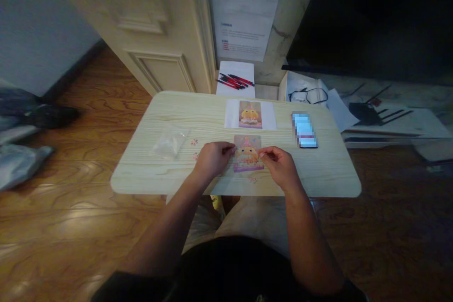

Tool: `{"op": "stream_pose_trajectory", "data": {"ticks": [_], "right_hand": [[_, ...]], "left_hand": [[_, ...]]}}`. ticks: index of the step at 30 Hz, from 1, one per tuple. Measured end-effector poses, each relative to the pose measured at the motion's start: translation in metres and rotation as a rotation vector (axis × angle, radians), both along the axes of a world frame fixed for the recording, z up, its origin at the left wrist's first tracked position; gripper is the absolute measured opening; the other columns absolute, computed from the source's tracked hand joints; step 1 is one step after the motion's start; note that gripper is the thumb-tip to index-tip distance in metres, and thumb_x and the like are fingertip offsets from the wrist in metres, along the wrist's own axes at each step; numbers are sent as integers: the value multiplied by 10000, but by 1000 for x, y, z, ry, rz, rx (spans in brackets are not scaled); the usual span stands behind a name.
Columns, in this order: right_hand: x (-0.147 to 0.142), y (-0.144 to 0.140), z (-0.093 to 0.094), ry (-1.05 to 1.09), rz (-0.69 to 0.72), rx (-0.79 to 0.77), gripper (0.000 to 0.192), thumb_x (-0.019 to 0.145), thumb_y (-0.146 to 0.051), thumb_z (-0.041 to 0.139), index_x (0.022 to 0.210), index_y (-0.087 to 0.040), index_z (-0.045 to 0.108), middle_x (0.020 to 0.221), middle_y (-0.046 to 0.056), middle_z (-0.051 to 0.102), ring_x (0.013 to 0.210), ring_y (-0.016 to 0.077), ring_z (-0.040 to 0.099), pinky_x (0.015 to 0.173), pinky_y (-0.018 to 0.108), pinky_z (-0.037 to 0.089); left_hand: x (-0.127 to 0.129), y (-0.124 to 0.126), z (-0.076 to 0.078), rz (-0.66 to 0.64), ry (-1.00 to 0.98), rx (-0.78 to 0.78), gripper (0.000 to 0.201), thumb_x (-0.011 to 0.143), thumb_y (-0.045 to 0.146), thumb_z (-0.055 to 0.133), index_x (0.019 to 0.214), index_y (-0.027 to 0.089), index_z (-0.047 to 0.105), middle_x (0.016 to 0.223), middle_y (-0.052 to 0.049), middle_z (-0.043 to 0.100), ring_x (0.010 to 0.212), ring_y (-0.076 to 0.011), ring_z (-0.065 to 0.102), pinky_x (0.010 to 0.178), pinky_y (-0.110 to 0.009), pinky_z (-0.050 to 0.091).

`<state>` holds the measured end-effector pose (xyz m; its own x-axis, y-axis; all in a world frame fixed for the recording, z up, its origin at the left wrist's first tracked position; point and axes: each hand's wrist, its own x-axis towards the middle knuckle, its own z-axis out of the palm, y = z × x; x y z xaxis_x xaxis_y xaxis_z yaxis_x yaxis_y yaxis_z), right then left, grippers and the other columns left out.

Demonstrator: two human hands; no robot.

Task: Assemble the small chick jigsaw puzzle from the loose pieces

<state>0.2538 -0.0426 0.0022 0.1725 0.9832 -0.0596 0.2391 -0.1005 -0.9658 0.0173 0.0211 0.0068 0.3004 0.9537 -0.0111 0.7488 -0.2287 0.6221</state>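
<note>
Picture card (247, 153) is lying flat on the table (318, 174), near the front edge, centre. It is pinched at 9 o'clock by the left hand (212, 158) and at 3 o'clock by the right hand (279, 165); fingers closed on the card edges. A second card on white sheet (250, 114) is seen at 12 o'clock, phone (304, 130) at 2 o'clock, clear plastic bag (169, 144) at 9 o'clock.

Pink-and-yellow chick picture (247, 153) — pale woodgrain table (148, 170), red pens (234, 80)
</note>
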Motion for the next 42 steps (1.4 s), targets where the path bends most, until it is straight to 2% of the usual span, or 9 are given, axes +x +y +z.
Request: {"op": "stream_pose_trajectory", "data": {"ticks": [8,15,20,26,30,33,36,39,42], "right_hand": [[0,-4,3,-5,-1,-8,260,879,-431,724,984,-200,783,964,68,786,823,216,689,773,333,537],[-1,-4,7,-61,-11,-10,285,879,-451,714,982,-194,783,938,72,783,804,216,684,754,332,539],[1,-5,2,-64,-18,-8,274,877,-437,704,981,-194,778,920,69,782,788,210,684,733,322,538],[23,-9,5,-144,-102,-33,309,886,-446,661,1029,-193,764,833,55,758,698,202,672,625,309,524],[48,-13,15,-326,-193,11,253,859,-380,662,981,-189,772,897,74,774,762,209,689,718,335,554],[64,-18,16,-440,-161,-2,245,863,-353,642,980,-194,787,911,77,779,764,211,680,737,345,552],[72,-25,10,-502,-96,-12,253,877,-316,626,1033,-207,793,946,68,783,785,211,689,766,353,555],[73,-30,3,-547,-43,23,246,883,-264,620,1053,-223,793,1020,65,777,857,209,707,829,355,560],[67,-33,1,-546,14,29,249,876,-210,615,1053,-231,790,1020,58,760,844,189,715,807,327,563]], "left_hand": [[1,0,2,-11,1,-1,262,968,361,611,1113,268,809,1079,-31,816,937,-240,762,829,-332,560],[1,-1,2,-45,28,70,260,968,346,599,1090,253,808,1062,-44,811,923,-234,750,816,-326,548],[-2,-3,0,-56,25,136,234,960,328,602,1035,244,807,1024,-52,792,900,-221,730,808,-325,551],[-3,-8,-3,-89,-2,177,250,974,329,585,1043,241,808,993,-59,761,887,-214,706,817,-339,564],[-1,-10,-3,-89,-13,209,228,960,305,605,1028,228,809,988,-69,745,897,-221,695,836,-357,565],[7,-14,0,-105,-57,228,206,949,301,633,1038,221,802,1003,-68,736,907,-222,690,853,-369,565],[22,-22,4,-200,-89,267,197,946,306,659,1075,229,786,1042,-70,734,940,-226,690,892,-394,563],[39,-31,6,-309,-115,303,202,955,331,673,1107,242,772,1107,-83,734,1010,-234,691,928,-410,561],[49,-40,3,-356,-117,322,185,962,335,671,1087,242,771,1114,-80,740,1021,-236,690,944,-429,557]]}}
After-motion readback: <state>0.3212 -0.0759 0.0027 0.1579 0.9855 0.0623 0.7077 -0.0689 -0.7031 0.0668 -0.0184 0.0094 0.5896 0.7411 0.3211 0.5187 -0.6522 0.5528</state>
